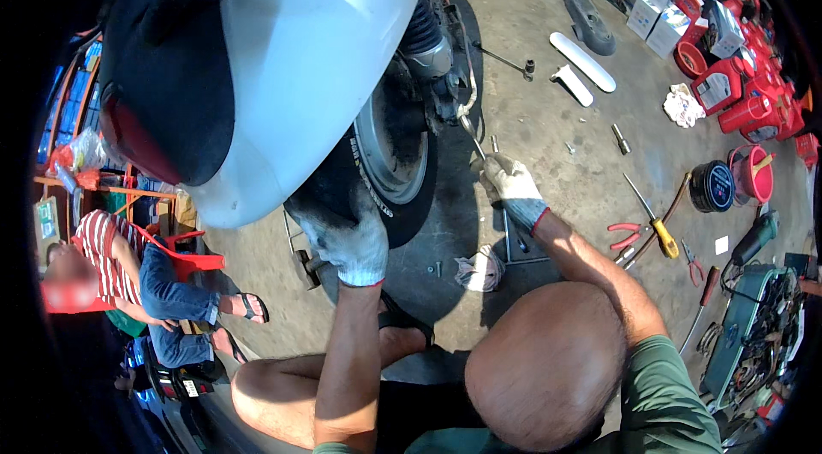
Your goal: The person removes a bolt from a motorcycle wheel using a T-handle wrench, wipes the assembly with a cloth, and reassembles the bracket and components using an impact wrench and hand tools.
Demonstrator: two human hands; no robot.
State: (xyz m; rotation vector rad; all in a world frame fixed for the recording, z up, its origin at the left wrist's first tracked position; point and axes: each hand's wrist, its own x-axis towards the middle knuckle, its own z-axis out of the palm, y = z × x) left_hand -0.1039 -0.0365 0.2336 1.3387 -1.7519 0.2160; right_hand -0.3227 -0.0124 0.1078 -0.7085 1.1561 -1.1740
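The rear of a white scooter fills the upper left, its black tyre and grey rim showing below the bodywork. My left hand, in a soiled white glove, grips the tyre's near side; some fingertips are lost in shadow. My gloved right hand is closed around a slim metal tool that points up and left toward the parts beside the wheel. What kind of tool it is, I cannot make out. A shock absorber stands above the wheel. Beneath my right hand lie metal tools and a crumpled rag.
A hammer lies left of my left hand. To the right are a yellow-handled screwdriver, red-handled pliers, a socket, white covers, red jugs and a toolbox. A seated person is at left.
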